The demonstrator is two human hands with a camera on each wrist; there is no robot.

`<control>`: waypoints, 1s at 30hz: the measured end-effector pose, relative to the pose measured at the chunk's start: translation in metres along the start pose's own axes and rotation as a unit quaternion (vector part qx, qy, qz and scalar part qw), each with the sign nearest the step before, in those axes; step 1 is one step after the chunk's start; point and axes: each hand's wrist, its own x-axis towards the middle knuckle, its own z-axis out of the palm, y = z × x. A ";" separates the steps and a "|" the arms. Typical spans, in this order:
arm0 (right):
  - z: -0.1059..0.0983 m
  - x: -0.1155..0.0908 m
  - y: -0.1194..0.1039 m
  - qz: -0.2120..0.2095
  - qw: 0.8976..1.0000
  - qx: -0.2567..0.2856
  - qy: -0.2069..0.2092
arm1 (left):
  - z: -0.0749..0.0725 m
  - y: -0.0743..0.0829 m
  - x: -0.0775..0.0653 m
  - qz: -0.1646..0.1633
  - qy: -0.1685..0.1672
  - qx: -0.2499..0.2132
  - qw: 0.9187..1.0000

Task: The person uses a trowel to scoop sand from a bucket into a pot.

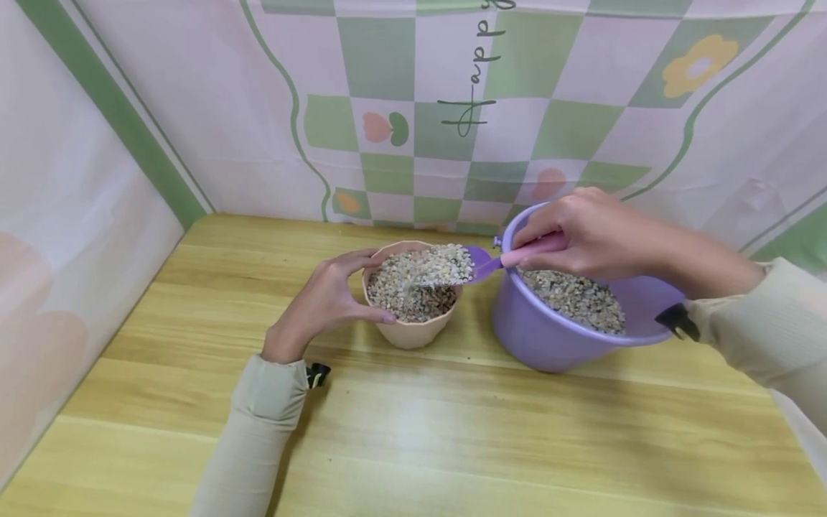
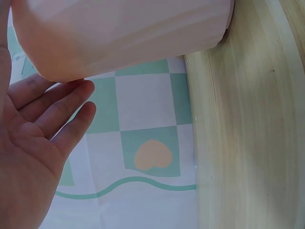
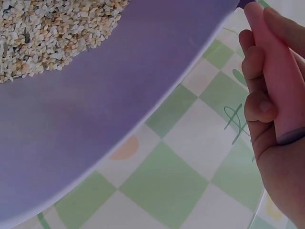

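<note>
My right hand point(image 1: 601, 233) grips the pink handle of a small purple garden trowel point(image 1: 483, 264). Pale gravel point(image 1: 446, 263) heaps on its blade, tilted over a faceted cream flowerpot point(image 1: 413, 335), and some falls into the pot. Gravel nearly fills that pot. My left hand point(image 1: 323, 298) holds the flowerpot at its left side, thumb in front and fingers behind. From the left wrist, the fingertips point(image 2: 86, 90) touch the pot's wall. Curled fingers wrap the trowel handle point(image 3: 276, 76) in the right wrist view.
A lilac bucket point(image 1: 536, 345) with gravel point(image 1: 578, 301) inside stands right of the pot, under my right forearm. Both containers stand on a wood-grain table point(image 1: 413, 445). A checkered cloth point(image 1: 446, 136) hangs close behind. Tiny bits lie on the tabletop.
</note>
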 end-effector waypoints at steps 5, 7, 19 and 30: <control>0.002 0.003 -0.001 0.007 1.000 -0.010 -0.002 | 0.000 0.000 0.000 -0.003 -0.002 0.000 1.000; 0.002 0.004 -0.002 0.011 1.000 -0.013 -0.006 | 0.000 0.000 0.000 -0.004 -0.003 0.002 1.000; 0.001 0.012 -0.011 0.030 0.997 -0.059 -0.036 | 0.001 0.001 -0.001 -0.006 -0.002 0.001 1.000; -0.013 0.028 -0.024 0.009 0.987 -0.119 -0.104 | 0.001 0.002 0.000 -0.010 -0.001 -0.005 1.000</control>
